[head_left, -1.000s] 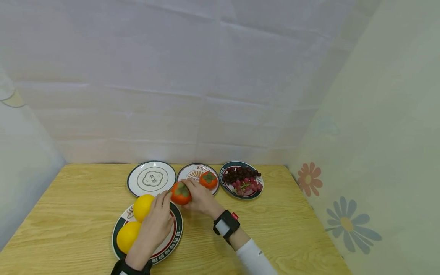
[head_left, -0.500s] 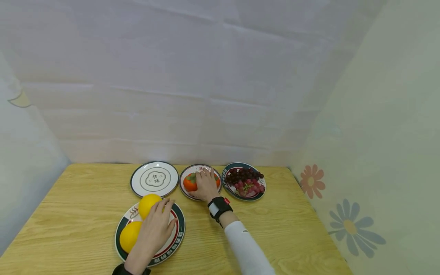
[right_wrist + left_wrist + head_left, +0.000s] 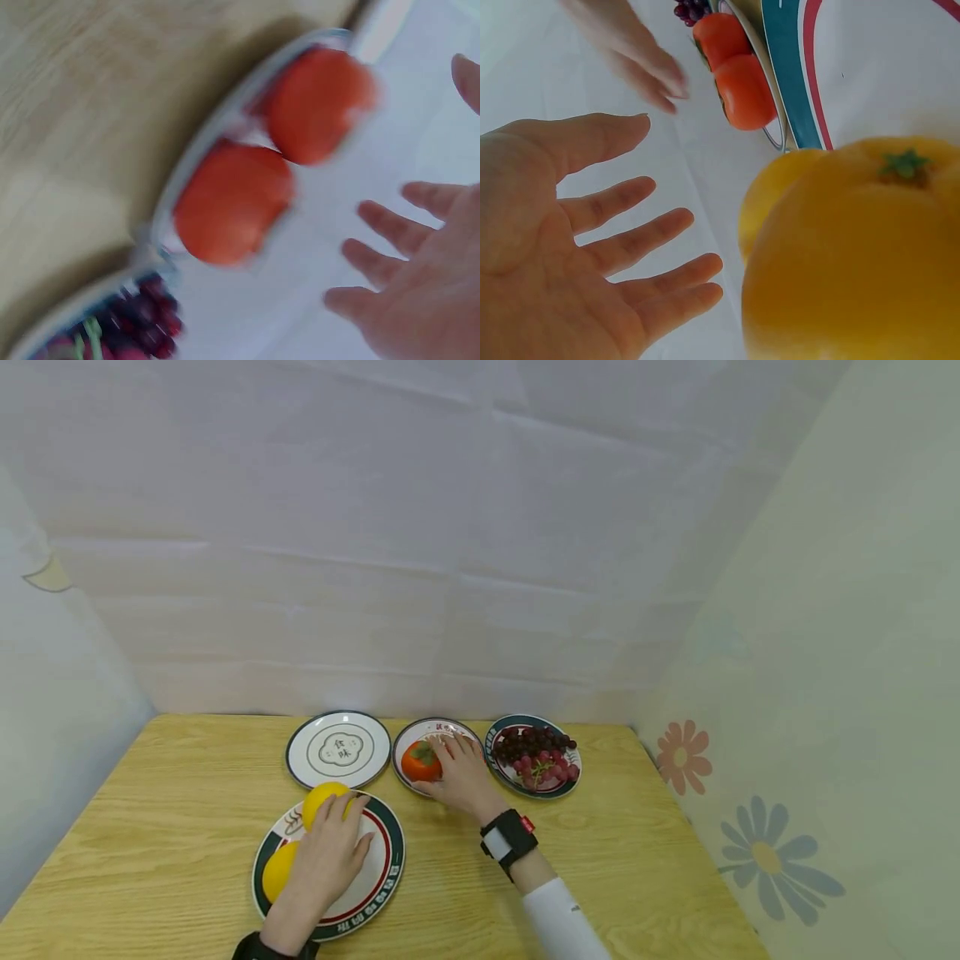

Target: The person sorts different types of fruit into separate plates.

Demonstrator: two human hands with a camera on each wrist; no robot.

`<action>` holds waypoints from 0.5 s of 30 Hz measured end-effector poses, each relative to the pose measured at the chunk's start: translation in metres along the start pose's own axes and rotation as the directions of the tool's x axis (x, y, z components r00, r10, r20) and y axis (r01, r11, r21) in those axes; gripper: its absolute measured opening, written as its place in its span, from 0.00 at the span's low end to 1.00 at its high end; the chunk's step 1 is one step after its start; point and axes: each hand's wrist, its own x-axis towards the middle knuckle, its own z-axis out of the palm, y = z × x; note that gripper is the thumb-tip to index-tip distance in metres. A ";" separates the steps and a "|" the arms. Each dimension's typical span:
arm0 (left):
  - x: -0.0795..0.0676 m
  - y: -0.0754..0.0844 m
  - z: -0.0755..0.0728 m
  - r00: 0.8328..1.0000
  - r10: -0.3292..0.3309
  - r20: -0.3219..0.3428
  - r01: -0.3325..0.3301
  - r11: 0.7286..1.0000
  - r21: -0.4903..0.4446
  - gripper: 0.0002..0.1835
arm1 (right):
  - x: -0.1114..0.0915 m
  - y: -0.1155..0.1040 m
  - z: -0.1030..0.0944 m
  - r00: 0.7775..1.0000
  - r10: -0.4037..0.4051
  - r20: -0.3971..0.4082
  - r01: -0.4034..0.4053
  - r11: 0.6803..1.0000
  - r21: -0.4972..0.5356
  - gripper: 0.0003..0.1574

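Observation:
My right hand (image 3: 463,781) is over the small plate (image 3: 438,727), with fingers spread and nothing held. On that plate lies an orange-red persimmon (image 3: 420,762) with a green calyx. A second persimmon (image 3: 232,202) beside it is covered by my hand in the head view. The right wrist view has both fruits apart from the fingers. Over the large green-rimmed plate (image 3: 378,860) my left hand (image 3: 324,860) hovers with relaxed, spread fingers. Two yellow oranges sit on this plate: the farther orange (image 3: 322,802) and the nearer orange (image 3: 277,870), partly hidden by the hand.
A white plate (image 3: 307,760) with a printed emblem stands at the back left. Dark grapes (image 3: 525,743) and red grapes (image 3: 547,770) lie on a green-rimmed plate (image 3: 491,739) at the back right. White cloth (image 3: 450,568) hangs behind the wooden table (image 3: 165,827).
My right hand carried a persimmon from beside the large plate to the small plate, let go of it and drew back slightly. The left hand shifted a little down and left.

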 end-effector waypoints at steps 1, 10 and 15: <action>0.000 -0.001 -0.001 1.000 0.004 -0.005 -0.004 1.000 0.007 0.26 | -0.010 -0.002 -0.006 1.000 -0.001 -0.012 0.001 1.000 0.013 0.49; 0.009 -0.020 -0.019 0.983 -0.081 0.162 0.079 0.997 0.018 0.28 | -0.094 -0.014 -0.038 0.999 -0.025 -0.049 0.027 0.998 0.058 0.46; 0.025 -0.031 -0.021 0.938 -0.107 0.330 0.098 0.994 0.043 0.31 | -0.120 -0.009 -0.038 0.999 0.002 -0.046 0.001 0.998 0.064 0.46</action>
